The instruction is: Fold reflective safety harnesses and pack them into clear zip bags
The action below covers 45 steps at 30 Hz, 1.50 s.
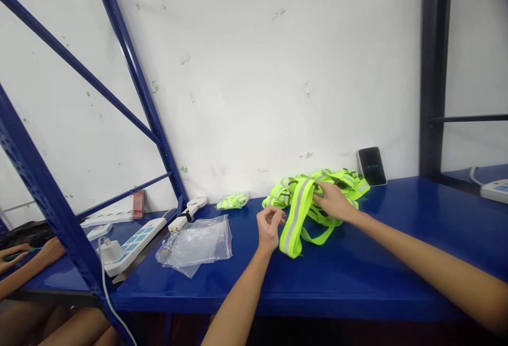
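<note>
My right hand [334,201] is closed on a neon-yellow reflective strap [294,224] with a grey stripe, at the front of a tangled heap. From the hand the strap hangs in a loop down to the blue tabletop. Just left of this loop is my left hand [270,226], its fingers curled in towards the thumb. Whether anything is between those fingers is hidden. Behind both hands, the heap of reflective straps [349,181] lies against the wall.
Clear zip bags [196,245] lie to the left, with a small bagged yellow bundle [233,201] behind them. Further left are a white fan [192,208], a power strip [137,245] and a blue shelf post [51,198]. A phone-like device [372,166] leans on the wall. Another person's hands [51,251] are at far left.
</note>
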{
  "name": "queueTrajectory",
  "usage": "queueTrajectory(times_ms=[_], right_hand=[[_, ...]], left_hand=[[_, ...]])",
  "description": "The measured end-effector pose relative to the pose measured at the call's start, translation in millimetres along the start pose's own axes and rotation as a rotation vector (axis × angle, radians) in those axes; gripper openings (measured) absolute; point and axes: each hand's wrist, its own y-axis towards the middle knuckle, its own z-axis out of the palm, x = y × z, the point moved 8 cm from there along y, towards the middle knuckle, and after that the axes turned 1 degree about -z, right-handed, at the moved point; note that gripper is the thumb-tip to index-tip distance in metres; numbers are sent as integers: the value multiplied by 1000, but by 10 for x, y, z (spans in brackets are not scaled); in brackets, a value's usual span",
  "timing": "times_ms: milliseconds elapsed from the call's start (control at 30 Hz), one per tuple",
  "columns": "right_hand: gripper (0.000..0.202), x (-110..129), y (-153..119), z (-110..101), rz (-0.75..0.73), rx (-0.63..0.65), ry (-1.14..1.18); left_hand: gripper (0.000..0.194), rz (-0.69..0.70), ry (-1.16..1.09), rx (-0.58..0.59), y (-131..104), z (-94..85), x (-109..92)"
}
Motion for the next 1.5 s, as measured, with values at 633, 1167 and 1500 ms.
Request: queueTrajectory(times_ms=[633, 1167, 1500], right_hand=[[62, 668, -50, -484, -113, 252, 800], [50, 1751, -279, -1290, -484, -381, -28], [95, 732, 274, -532, -3, -158, 313]], left_hand=[[38, 150, -11, 143, 694, 391, -943], [31, 180, 37, -142, 835, 260, -1512], [54, -212, -426, 145, 676, 53, -678]])
